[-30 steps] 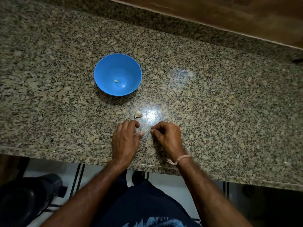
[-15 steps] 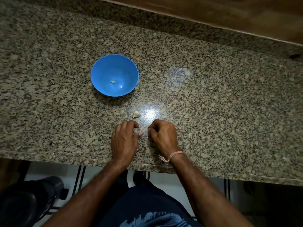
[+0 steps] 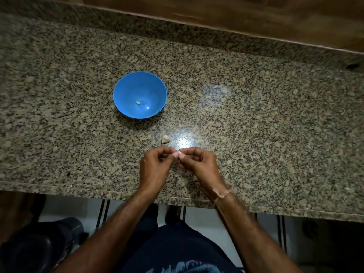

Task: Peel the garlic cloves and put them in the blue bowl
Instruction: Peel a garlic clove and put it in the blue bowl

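Pinching one garlic clove (image 3: 179, 154), left hand (image 3: 155, 167) and right hand (image 3: 200, 166) touch fingertips.

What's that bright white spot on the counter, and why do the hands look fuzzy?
Head view: that spot is glare, light reflecting off the shiny countertop, right of the loose garlic clove. Head view too: the left hand and right hand, pinching a small pale piece, look slightly motion-blurred; the blue bowl looks sharper.

A speckled granite counter (image 3: 256, 125) carries 1 blue bowl (image 3: 126, 89); 1 pale garlic piece (image 3: 165, 139) lies nearer its front edge.
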